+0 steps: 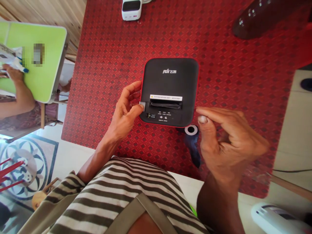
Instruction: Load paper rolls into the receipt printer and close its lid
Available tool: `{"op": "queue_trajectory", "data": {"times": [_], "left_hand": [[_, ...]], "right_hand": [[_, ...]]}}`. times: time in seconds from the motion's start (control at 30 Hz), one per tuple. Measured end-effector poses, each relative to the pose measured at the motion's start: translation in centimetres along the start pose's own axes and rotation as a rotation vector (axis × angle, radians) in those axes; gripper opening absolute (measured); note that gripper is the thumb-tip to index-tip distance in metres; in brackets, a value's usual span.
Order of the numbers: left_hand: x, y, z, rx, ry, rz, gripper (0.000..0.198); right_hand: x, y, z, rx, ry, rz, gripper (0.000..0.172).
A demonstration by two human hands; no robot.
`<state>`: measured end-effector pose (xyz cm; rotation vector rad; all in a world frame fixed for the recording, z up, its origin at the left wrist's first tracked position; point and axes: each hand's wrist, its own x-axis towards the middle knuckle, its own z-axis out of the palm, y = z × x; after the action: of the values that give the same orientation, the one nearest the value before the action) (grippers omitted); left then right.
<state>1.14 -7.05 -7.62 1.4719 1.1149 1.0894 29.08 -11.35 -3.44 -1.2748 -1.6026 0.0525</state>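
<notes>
A black receipt printer (170,81) with a red rim and a white logo lies on the red patterned table. My left hand (125,112) grips its left side. The thumb presses on a grey latch (142,106) at the lower left, while the other fingers wrap along the side. Across the printer sits a paper slot (165,104) under a white warning label. Close to the right edge is my right hand (226,136), its thumb and forefinger pinched together; whatever may be between them cannot be made out. Below the printer's corner lies a small roll (191,130) with a white ring-shaped end.
The red table (109,65) fills most of the view. A small white device (131,9) stands at its far edge, and a dark brown cylindrical object (251,24) at the far right. A person's arm (19,87) rests at a green table (48,78) on the left.
</notes>
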Motion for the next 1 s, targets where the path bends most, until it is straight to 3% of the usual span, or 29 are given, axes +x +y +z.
{"op": "queue_trajectory", "data": {"times": [0.27,0.47,0.6,0.8,1.0], "left_hand": [[0.2,-1.4,0.3,0.042,-0.021,0.025,0.071],[-0.1,-1.0,0.6,-0.034,-0.008,-0.016,0.070],[-0.2,-0.6,0.6,-0.099,-0.020,-0.028,0.068],[-0.3,-0.6,0.4,-0.089,-0.028,-0.032,0.068],[-0.4,-0.3,0.7,-0.156,-0.017,-0.030,0.068]], "right_hand": [[0.7,0.2,-0.1,-0.008,-0.015,-0.043,0.020],[2.0,-0.7,0.1,-0.024,-0.128,-0.071,0.026],[4.0,-1.3,0.4,-0.072,-0.160,-0.167,0.024],[7.9,0.0,2.9,-0.128,-0.518,-0.230,0.021],[10.1,0.8,5.4,-0.340,-0.891,-0.284,0.019]]}}
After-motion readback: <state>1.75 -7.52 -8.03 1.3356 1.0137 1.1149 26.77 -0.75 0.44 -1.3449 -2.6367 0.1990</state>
